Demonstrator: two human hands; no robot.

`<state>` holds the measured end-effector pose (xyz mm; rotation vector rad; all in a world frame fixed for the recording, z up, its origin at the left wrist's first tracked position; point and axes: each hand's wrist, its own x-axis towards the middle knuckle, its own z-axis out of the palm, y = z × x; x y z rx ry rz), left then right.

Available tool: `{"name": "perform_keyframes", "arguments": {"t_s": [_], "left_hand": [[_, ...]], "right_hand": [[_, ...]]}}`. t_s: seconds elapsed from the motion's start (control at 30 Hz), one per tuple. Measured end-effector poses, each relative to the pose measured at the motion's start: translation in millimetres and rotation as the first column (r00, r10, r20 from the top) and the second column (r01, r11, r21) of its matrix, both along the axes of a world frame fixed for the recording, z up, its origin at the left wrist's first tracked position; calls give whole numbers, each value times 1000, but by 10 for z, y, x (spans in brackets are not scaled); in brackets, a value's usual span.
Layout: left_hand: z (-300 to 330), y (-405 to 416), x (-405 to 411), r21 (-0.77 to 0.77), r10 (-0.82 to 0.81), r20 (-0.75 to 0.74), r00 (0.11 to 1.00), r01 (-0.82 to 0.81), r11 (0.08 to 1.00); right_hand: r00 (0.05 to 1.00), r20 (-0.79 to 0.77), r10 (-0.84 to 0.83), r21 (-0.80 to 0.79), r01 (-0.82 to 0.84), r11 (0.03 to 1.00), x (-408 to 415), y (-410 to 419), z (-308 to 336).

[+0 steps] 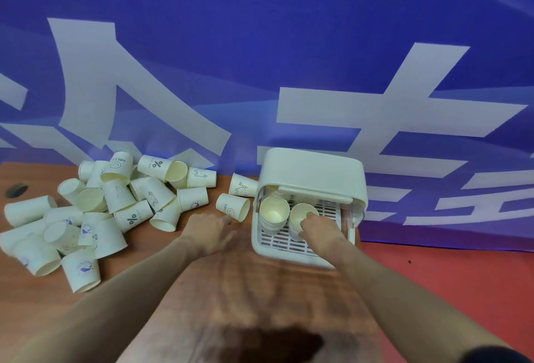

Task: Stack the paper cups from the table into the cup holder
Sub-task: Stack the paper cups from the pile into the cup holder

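1. I count two stacks in the cup holder (310, 177): the left stack (274, 213) and the right stack (302, 219), both upright on its slotted tray.
2. Most of the job is left, I judge: a big heap of paper cups (95, 212) lies on the table (260, 290), well left of the holder.
3. My right hand (320, 231) pinches the right stack's top rim, thumb inside.
4. My left hand (209, 234) reaches, fingers out and holding nothing, touching or nearly touching a tipped cup (232, 207) just beside the holder.
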<state>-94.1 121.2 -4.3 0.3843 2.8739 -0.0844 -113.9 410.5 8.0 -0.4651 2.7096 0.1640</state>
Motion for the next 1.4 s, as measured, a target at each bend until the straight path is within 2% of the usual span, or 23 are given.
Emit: {"name": "perform_keyframes", "arguments": {"t_s": [0.13,0.27,0.43,0.67,0.9,1.1,1.2,1.27,1.33,1.4], "left_hand": [[27,26,2,-14,-17,-8,1000,17,1000],[94,18,28,-9,-31,-19,999,31,999],[199,-29,43,-41,-5,-26,1000,4,999],[169,-40,-33,-28,84,-13,996,-84,996],[-110,-37,-231,127,160,20,987,-161,979],[-196,15,-527,103,188,75,979,-195,975],[-275,-22,-641,134,84,40,996,-89,987],[-410,-104,-654,164,-90,-20,996,92,982],[-516,-182,-690,140,-274,-77,959,282,949],[-484,-200,-746,147,-360,-5,933,357,922]], "right_hand": [[999,-41,-12,-50,10,999,71,-7,80],[988,-152,-5,-79,-7,997,195,-61,217],[963,-243,118,-161,-160,974,356,-400,391],[941,-292,173,-336,-270,903,271,-1241,614],[978,-182,105,-241,-148,959,-365,-1826,630],[993,-60,98,-85,-103,991,-917,-2035,373],[986,-12,165,38,-164,986,-1153,-2092,199],[980,17,196,113,-197,974,-1287,-2111,109],[971,41,234,158,-238,958,-1414,-2129,21],[964,70,256,190,-265,945,-1498,-2132,-56]]}}
